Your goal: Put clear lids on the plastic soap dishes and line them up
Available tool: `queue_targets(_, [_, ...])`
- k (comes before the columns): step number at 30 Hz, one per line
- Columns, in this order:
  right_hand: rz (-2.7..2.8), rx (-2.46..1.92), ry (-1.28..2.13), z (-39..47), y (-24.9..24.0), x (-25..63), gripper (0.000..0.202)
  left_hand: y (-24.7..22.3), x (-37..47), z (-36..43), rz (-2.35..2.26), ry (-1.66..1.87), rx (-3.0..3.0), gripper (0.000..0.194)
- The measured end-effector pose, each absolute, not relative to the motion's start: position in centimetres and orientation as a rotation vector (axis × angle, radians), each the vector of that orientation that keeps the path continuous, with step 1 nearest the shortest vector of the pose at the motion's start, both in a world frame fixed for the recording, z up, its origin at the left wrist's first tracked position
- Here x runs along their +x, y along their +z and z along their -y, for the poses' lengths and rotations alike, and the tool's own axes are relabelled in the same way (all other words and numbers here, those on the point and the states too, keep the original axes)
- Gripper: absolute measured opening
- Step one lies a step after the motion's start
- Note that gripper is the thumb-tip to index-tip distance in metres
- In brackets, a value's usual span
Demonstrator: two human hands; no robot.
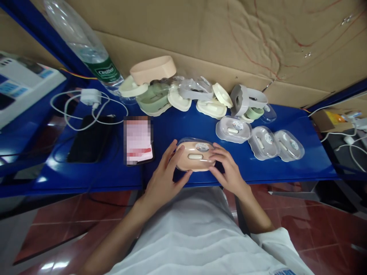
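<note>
The left hand point(164, 178) and right hand point(229, 171) held a clear-lidded peach box point(195, 163) between them, fingers curved around its ends, near the front edge of the blue worktop point(183, 123), left of three clear-lidded grey boxes point(265, 147).

Blue table point(172, 126) under phone point(138, 141), bottle point(104, 72) and three grey clear-lidded boxes point(261, 144).

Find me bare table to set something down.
Bare blue table lies between phone and peach box, behind the left hand; another strip right of the right hand, in front of the grey boxes. The back is crowded with containers.
</note>
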State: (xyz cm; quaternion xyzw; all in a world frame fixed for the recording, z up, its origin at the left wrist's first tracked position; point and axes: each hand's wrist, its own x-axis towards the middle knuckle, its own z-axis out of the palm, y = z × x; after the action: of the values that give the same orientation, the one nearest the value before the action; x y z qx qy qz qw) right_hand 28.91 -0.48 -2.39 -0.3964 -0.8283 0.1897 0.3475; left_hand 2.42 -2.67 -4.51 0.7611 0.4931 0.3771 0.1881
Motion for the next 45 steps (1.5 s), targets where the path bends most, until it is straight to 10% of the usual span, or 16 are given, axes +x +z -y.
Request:
queue_targets(11, [2.216,-0.930,0.289,1.0,-3.9,28.3,0.076,-5.2,2.1,2.4,-1.393,1.197,2.178,0.046])
queue_targets(25, [2.245,-0.965,0.382,0.6,-3.9,29.3,0.052,-5.7,2.5,2.6,-1.553,1.265,2.538,0.032])
queue_targets(37, [2.212,-1.097,0.470,0.4,-4.3,29.2,0.067,-5.4,2.3,2.7,-1.414,1.051,2.362,0.037])
queue_targets(45, [2.043,-1.136,-0.069,0.5,-2.1,32.8,0.074,-4.8,2.5,3.1,-1.443,1.060,2.360,0.051])
